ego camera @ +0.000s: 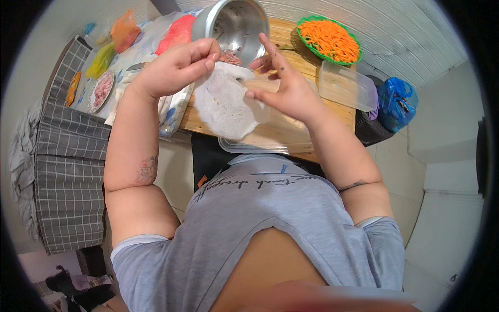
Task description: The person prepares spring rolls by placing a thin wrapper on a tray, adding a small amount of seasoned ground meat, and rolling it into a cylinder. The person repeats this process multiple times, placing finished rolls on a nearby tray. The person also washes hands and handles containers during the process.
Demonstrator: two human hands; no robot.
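Note:
My left hand (185, 68) has its fingers closed on the upper left edge of a white cloth-like sheet (230, 105), which hangs down over the wooden table and bears small dark specks. At the sheet's right edge, my right hand (284, 85) has its fingers spread, with dark bits stuck to them; whether the thumb touches the sheet cannot be told. Beyond both hands a large metal pot (241, 29) lies tilted, its mouth towards me, with reddish shredded food (230, 57) at its lower rim. Below the sheet, a clear plastic lid or container (253, 146) lies at the table's near edge.
A green basket of orange strips (329, 41) and a translucent plastic container (347, 84) are on the wooden table (335, 113) at right. Beyond its right edge is a blue plastic bag (397, 103). At left are a plate of pinkish meat (102, 91), a knife (136, 66) and several coloured bags.

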